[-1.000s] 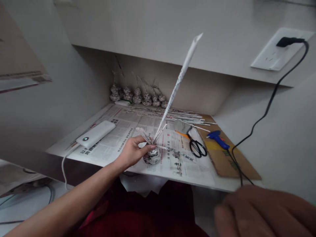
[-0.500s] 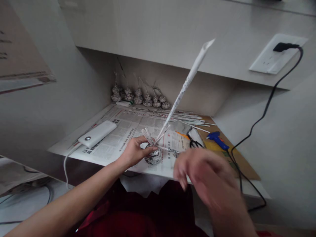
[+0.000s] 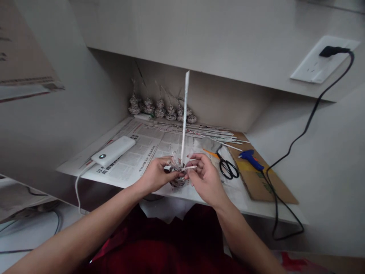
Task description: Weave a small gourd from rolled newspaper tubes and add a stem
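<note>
A small, round woven newspaper body (image 3: 177, 182) sits at the table's front, with several short paper spokes rising from its top. My left hand (image 3: 155, 176) is closed round its left side, the thumb pressing on top by the spokes. From the same spot a long rolled paper tube (image 3: 185, 114) stands almost upright. My right hand (image 3: 207, 182) is at the right side of the weave, its thumb and fingers bent round a short paper spoke (image 3: 191, 167) that points right. The fingertips partly hide the woven top.
Woven paper gourds (image 3: 171, 113) line the back wall, behind a bundle of paper tubes (image 3: 199, 131). Scissors (image 3: 228, 169) and a blue glue gun (image 3: 251, 160) on cardboard (image 3: 273, 186) lie right, its cord hanging. A white power bank (image 3: 114, 152) with a cable lies left.
My right hand has come in from the right to the woven top. The long paper tube has swung from leaning right to nearly upright. My left hand keeps its hold.
</note>
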The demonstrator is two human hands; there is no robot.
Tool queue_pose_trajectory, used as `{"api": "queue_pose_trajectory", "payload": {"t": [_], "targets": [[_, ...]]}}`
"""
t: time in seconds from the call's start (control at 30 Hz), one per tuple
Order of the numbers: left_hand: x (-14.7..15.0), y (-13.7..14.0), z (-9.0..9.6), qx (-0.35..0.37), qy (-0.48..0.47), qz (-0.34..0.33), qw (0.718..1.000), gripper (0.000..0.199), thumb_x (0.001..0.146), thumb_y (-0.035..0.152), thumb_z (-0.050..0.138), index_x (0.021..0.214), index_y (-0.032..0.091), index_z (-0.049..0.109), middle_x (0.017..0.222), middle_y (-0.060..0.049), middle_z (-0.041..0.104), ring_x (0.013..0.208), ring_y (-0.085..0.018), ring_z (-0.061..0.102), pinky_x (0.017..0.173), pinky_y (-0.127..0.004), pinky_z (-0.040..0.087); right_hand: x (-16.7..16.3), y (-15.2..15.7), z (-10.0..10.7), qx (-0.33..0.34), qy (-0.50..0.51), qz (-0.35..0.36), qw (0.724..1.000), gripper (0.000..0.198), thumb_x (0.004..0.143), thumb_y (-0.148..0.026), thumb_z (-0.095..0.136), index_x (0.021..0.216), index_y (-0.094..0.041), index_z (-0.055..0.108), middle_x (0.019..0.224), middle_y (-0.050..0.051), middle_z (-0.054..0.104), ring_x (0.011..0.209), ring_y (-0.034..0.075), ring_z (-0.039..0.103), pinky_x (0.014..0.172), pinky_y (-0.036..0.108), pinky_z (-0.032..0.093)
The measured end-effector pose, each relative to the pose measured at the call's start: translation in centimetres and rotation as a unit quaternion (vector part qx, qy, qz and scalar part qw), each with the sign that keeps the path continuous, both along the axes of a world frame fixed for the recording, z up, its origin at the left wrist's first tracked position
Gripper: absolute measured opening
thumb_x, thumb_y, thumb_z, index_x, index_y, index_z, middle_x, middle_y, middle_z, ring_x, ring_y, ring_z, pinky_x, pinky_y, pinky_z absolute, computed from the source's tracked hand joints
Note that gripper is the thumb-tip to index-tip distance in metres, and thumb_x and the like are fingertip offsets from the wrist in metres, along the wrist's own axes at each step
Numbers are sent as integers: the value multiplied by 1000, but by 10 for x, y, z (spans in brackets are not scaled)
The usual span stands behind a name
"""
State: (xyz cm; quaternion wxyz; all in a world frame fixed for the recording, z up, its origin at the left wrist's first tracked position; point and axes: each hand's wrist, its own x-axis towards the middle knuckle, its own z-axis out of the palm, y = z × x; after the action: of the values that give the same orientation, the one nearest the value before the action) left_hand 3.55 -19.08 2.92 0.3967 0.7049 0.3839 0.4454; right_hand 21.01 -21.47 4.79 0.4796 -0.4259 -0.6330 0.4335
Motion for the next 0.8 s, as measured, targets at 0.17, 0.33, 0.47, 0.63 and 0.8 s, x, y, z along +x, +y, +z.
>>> {"api": "queue_pose_trajectory", "payload": {"t": [0.17,0.33,0.47,0.63,0.8], "targets": [[0,-1,3,13,-3,-17,1000,13,73,27,72,81,17,72,92,-7,71,89,-20,66,80,-30,52,0,6,-9,-10,-10,-10,1000,12,80,-31,64,85,-20,63,75,2,65,63,14,64,57,25,52],[-1,0,3,17,14,-36,999,13,75,26,71,86,18,73,99,-7,71,92,-19,66,83,-29,52,0,4,-15,-45,24,-41,998,18,79,-35,66,79,-20,57,68,1,65,59,15,64,48,22,48],[-5,1,1,5,-1,-64,998,17,74,26,72,89,18,72,105,-8,69,94,-20,66,87,-32,51,0,3,-13,-65,62,-29,996,22,80,-38,65,76,-20,54,63,-2,60,54,13,61,44,21,45],[-8,1,2,6,-13,-89,996,16,75,25,72,89,18,72,102,-9,70,95,-21,66,88,-33,52,-2,2,-14,-28,10,-51,998,20,81,-37,64,75,-20,56,63,-2,60,55,12,59,49,23,46],[-11,2,3,4,-17,-93,996,15,73,26,74,86,19,72,101,-8,69,93,-20,67,85,-32,53,0,-6,-8,68,-84,-101,989,13,81,-32,66,76,-21,60,69,0,64,55,11,55,51,23,43]]}}
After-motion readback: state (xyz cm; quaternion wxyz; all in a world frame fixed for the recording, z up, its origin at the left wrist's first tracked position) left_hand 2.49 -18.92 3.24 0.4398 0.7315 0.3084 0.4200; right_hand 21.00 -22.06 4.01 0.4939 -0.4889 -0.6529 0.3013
